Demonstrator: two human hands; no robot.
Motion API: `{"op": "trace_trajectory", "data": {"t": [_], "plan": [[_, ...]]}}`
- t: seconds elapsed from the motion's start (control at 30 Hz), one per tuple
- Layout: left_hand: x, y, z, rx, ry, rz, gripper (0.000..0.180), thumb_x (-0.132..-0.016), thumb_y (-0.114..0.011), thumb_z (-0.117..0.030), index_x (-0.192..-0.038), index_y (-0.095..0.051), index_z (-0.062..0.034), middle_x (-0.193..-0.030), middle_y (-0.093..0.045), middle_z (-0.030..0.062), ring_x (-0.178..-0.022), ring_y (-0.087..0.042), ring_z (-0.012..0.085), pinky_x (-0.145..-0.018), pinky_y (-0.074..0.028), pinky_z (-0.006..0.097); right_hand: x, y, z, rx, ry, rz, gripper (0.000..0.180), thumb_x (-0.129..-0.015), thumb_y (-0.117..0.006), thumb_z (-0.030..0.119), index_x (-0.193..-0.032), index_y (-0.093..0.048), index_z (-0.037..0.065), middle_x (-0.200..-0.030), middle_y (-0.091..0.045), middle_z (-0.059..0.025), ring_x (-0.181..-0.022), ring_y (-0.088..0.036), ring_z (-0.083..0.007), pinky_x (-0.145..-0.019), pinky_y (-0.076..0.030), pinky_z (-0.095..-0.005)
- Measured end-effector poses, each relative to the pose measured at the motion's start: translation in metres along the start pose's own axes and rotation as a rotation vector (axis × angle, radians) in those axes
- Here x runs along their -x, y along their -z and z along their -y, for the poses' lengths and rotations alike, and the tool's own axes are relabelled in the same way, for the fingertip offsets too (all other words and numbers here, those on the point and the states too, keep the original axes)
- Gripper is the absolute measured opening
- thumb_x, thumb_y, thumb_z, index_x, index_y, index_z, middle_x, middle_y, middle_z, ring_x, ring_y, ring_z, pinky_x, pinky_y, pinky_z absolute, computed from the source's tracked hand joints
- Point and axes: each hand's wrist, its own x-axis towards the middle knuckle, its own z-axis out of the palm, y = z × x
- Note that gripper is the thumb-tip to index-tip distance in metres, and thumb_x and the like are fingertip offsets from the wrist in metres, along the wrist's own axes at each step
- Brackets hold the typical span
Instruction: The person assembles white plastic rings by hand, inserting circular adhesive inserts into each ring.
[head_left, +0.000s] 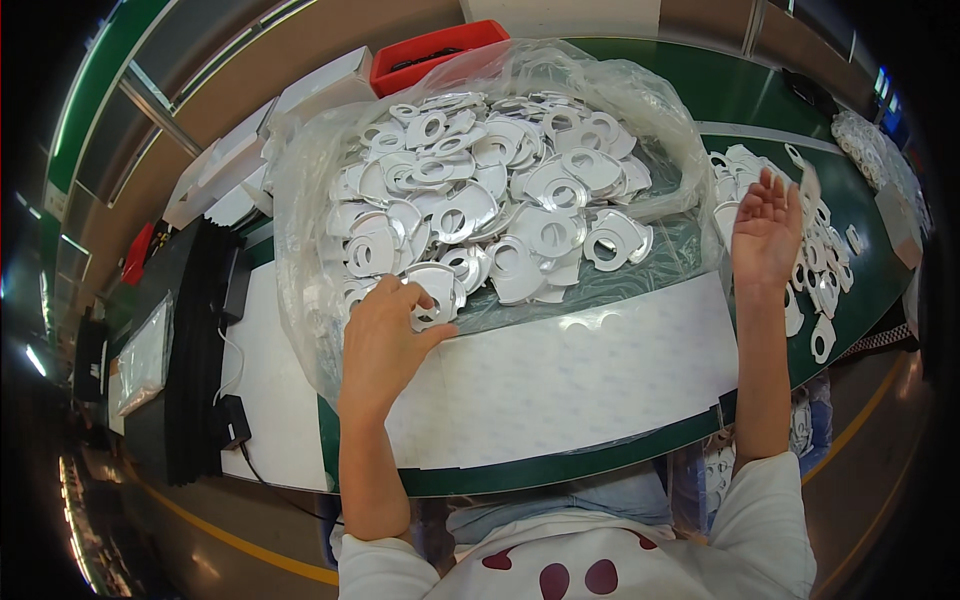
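A large heap of flat, shiny white plates with round holes (455, 215) lies in a clear plastic bag. My left hand (385, 345) is at the heap's near left edge, with thumb and curled fingers closed about the rim of one holed plate (446, 283). Off to the right, my right hand (768, 235) is raised with its palm showing and fingers loosely apart; nothing is seen in it. Beside it, a smaller scatter of similar holed plates (822, 285) lies on the green table.
The clear bag (310, 290) spreads wide around the heap. White sheeting (570, 385) covers the table's near part. Behind stand a red bin (440, 55) and white boxes (325, 85). At left are a black stack (195, 370) and a small cabled black box (233, 422).
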Motion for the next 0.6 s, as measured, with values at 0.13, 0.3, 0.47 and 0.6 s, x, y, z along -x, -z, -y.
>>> {"op": "trace_trajectory", "data": {"t": [0.13,0.3,0.47,0.6], "plan": [[0.003,-0.012,0.01,-0.14,-0.036,0.04,0.026,-0.064,-0.08,-0.013,-0.082,-0.066,0.0003,-0.083,-0.057,0.0096,-0.07,-0.057,0.0254,-0.067,-0.046,0.036,0.034,-0.019,-0.019,0.517,-0.214,0.339,0.015,-0.088,-0.063,0.012,-0.1,-0.062,0.003,-0.097,-0.062,-0.0048,-0.077,-0.057,-0.0125,-0.07,-0.049,-0.0228],[0.001,-0.013,0.012,-0.158,-0.019,0.071,0.022,-0.067,-0.077,-0.012,-0.081,-0.066,0.001,-0.084,-0.057,0.0103,-0.076,-0.058,0.0253,-0.069,-0.046,0.035,0.105,-0.029,-0.038,1.257,-0.129,1.52,0.02,-0.079,-0.07,0.016,-0.094,-0.065,0.003,-0.091,-0.062,-0.0075,-0.085,-0.059,-0.0206,-0.069,-0.049,-0.0313],[-0.006,0.0,-0.012,0.352,0.072,-0.004,0.016,-0.078,-0.069,-0.018,-0.077,-0.063,-0.0025,-0.089,-0.059,0.0079,-0.085,-0.055,0.02,-0.07,-0.044,0.033,0.133,-0.022,-0.046,1.465,-0.034,1.731,0.025,-0.074,-0.073,0.02,-0.088,-0.062,0.003,-0.091,-0.058,-0.0095,-0.095,-0.055,-0.0281,-0.073,-0.05,-0.0375],[-0.007,-0.011,-0.008,0.589,-0.133,-0.108,0.016,-0.079,-0.068,-0.018,-0.076,-0.062,-0.0037,-0.107,-0.06,0.0094,-0.093,-0.054,0.0175,-0.074,-0.043,0.031,0.142,-0.027,-0.045,1.533,-0.13,1.731,0.027,-0.074,-0.073,0.016,-0.088,-0.058,-0.001,-0.095,-0.057,-0.0133,-0.097,-0.054,-0.0304,-0.075,-0.05,-0.039]]}}
